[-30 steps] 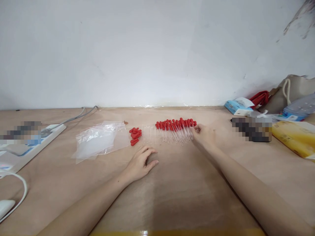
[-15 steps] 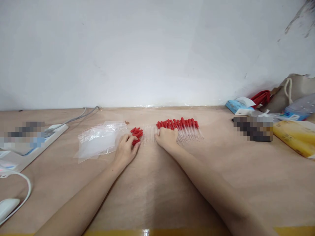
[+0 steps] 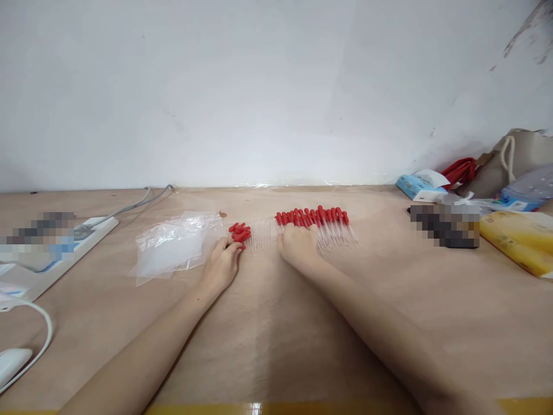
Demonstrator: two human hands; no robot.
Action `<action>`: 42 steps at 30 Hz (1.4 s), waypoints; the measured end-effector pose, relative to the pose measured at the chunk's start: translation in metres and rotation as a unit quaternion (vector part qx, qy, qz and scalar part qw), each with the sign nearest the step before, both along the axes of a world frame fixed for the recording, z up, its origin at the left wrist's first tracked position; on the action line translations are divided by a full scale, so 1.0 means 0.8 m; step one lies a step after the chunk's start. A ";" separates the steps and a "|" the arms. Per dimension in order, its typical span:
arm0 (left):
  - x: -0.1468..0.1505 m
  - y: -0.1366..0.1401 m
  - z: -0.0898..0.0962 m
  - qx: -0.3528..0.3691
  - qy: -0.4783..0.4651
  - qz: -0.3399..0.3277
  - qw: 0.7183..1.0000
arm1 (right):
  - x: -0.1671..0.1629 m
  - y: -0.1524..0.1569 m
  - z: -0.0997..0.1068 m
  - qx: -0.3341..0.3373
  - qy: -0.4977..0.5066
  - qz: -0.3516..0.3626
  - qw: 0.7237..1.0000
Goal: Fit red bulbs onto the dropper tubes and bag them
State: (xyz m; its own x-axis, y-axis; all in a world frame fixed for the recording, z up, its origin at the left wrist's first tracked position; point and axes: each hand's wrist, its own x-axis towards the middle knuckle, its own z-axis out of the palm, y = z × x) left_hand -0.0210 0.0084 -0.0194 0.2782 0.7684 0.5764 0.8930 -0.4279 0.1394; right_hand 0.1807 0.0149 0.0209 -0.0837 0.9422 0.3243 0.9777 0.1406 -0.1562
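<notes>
My left hand [image 3: 221, 262] is closed at the near edge of a small pile of red rubber dropper bulbs [image 3: 240, 230], with a bit of red showing at the pinched fingertips. Thin clear dropper tubes [image 3: 260, 236] without bulbs lie side by side to the right of the pile. My right hand [image 3: 299, 245] is curled over the left part of a row of droppers [image 3: 334, 230], whose red bulbs point toward the wall. Its fingers are closed, and whatever is in them is hidden behind the hand.
Clear zip bags [image 3: 177, 245] lie left of the pile. A white power strip [image 3: 93, 236] with cables is at far left. To the right are a dark blurred-out object [image 3: 462, 239], a yellow pack [image 3: 514, 239], a blue tissue pack [image 3: 417, 187] and a grey bag [image 3: 527, 153].
My left hand has drawn slightly toward me, its fingers closing at the pile's near edge and uncovering more bulbs. My right hand has shifted slightly right and nearer me.
</notes>
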 end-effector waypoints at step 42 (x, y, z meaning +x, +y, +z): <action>0.067 -0.069 0.014 -0.192 -0.170 -0.229 0.939 | 0.093 -0.083 -0.041 0.132 0.074 0.361 0.920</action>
State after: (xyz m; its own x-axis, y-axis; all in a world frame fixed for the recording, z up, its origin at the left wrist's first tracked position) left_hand 0.0329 -0.0465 -0.0080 0.4797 0.7825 0.3970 0.5037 -0.6160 0.6056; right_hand 0.2551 -0.0516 -0.0123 -0.5939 0.5456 0.5912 0.5858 0.7970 -0.1471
